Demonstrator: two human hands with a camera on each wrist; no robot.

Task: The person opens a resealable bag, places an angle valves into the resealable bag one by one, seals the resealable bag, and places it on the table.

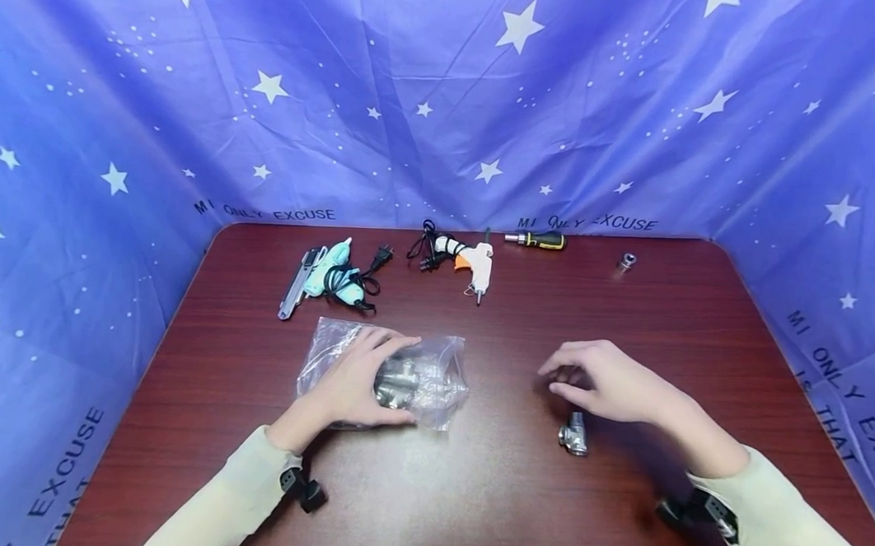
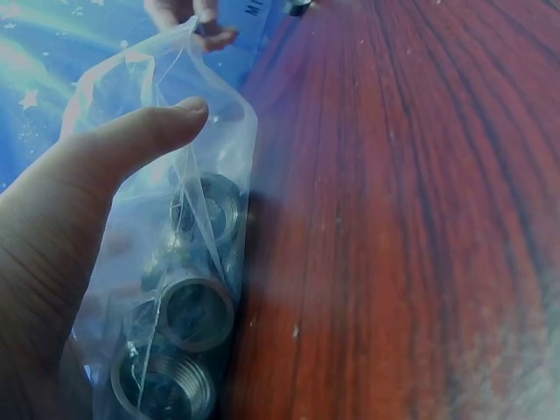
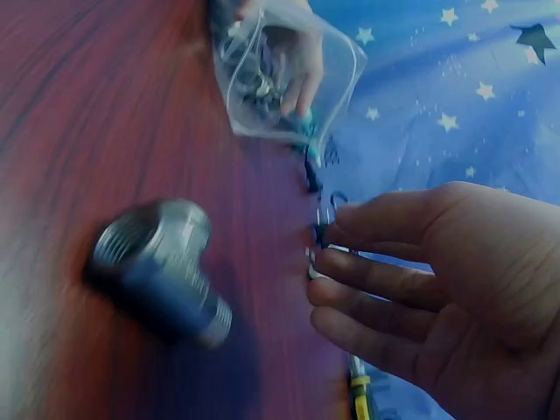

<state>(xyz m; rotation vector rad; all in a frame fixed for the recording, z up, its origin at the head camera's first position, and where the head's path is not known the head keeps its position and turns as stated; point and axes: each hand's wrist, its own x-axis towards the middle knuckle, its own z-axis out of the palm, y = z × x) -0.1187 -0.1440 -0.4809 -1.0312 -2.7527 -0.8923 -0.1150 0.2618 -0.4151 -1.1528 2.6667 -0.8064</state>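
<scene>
My left hand [image 1: 363,383] grips a clear plastic bag [image 1: 442,385], its thumb on the near side and fingers on the far side. Inside the bag are several metal pipe fittings [image 1: 399,380]; their threaded round openings face the left wrist camera. To the right, my right hand [image 1: 610,383] hangs above the table with fingers loosely bent and nothing in them. Just below it in the head view lies a metal pipe tee [image 1: 574,436], with threads visible inside one opening and on one end in the right wrist view.
Along the back of the table [image 1: 499,507] lie a mint glue gun [image 1: 337,272] with black cord, a grey-handled knife-like tool [image 1: 301,284], a white glue gun [image 1: 478,263], a screwdriver [image 1: 539,240] and a small metal fitting [image 1: 627,261]. A starry blue cloth [image 1: 429,157] walls the table.
</scene>
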